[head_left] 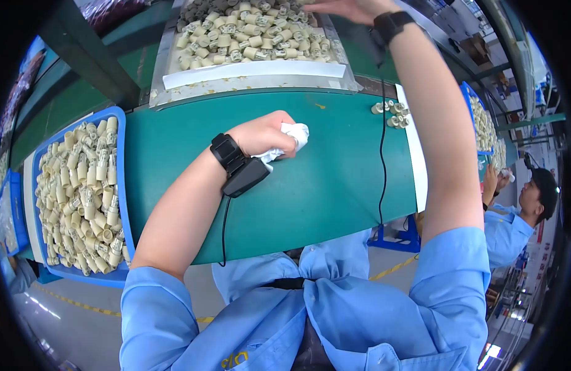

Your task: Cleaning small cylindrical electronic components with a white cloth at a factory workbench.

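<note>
My left hand is closed around a crumpled white cloth above the middle of the green work surface. Stretched far forward, my right hand is at the top edge of the view. Its visible fingers extend over the right side of a heap of small cream cylindrical parts, many with clear ends; the fingertips are blurred and nothing shows in them. This heap lies on a tray lined with clear plastic, with a white strip along its near edge.
A blue bin full of similar parts stands at left. Several parts stand grouped at the far right of the surface. Black cables hang from both wrist devices. Another person works at right, near another blue bin.
</note>
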A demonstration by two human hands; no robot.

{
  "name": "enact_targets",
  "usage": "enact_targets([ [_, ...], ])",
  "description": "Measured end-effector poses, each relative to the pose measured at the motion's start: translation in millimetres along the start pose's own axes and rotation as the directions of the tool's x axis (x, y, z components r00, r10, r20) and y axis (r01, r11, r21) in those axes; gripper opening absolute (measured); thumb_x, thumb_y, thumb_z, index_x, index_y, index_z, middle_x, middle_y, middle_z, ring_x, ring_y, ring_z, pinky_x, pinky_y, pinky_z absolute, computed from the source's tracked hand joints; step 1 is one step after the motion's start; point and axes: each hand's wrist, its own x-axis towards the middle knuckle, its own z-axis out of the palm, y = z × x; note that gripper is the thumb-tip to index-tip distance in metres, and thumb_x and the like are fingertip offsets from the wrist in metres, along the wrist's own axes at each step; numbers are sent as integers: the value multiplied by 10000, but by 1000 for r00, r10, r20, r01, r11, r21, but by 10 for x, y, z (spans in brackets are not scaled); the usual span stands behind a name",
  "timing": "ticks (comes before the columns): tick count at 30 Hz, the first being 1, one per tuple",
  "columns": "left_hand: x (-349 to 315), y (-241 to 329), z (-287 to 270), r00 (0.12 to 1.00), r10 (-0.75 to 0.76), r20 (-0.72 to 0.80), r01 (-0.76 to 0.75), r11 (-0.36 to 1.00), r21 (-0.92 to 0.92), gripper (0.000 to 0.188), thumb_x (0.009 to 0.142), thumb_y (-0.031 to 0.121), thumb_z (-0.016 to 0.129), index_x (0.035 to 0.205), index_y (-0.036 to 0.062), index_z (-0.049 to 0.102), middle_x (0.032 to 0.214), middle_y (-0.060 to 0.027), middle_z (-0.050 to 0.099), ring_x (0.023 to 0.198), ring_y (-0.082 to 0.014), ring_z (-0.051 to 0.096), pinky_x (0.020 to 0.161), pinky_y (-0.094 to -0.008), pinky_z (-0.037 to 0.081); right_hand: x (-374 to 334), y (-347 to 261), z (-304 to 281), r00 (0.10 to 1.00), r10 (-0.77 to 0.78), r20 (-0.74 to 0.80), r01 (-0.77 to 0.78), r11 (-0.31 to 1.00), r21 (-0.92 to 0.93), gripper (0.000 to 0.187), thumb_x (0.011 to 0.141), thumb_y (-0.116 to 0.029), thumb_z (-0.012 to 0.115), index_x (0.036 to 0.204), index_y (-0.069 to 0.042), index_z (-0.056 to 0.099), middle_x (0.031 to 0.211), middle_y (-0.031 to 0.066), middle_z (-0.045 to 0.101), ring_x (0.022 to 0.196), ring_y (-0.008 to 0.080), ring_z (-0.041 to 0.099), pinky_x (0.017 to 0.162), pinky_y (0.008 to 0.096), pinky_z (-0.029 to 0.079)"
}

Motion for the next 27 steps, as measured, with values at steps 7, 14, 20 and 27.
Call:
enact_targets([
  [7,19,51,42,1000,-8,0,8,998,59,103,663,66,609,597,17,547,563,-1,511,516,-88,457,478,-265,325,-390,301,-597,992,19,126,43,880,-473,541,978,-470,459,1335,-64,457,1282,145,507,965,202,626,758,272,540],
  [14,-28,41,16,1000,-3,8,2,999,40,93,671,66,607,611,17,556,567,-1,518,513,-87,448,483,-267,322,-1271,544,-1057,973,-57,224,166,846,-507,460,998,-409,445,1286,-52,484,1257,102,522,953,179,622,709,253,524],
  [20,-7,80,9,999,-12,50,10,999,31,79,678,64,596,624,16,564,573,3,523,511,-84,440,479,-268,313,-1385,683,-1950,984,-178,25,156,777,-610,408,980,-344,509,1276,-63,495,1240,88,533,966,168,604,744,274,510],
  [27,23,88,25,996,-92,-13,92,996,-13,83,667,69,606,619,15,566,572,10,519,515,-78,435,476,-262,303,-1420,1098,-2476,927,-375,-8,132,347,-928,536,886,-383,642,1291,-68,487,1246,142,509,1077,241,551,874,360,482],
])
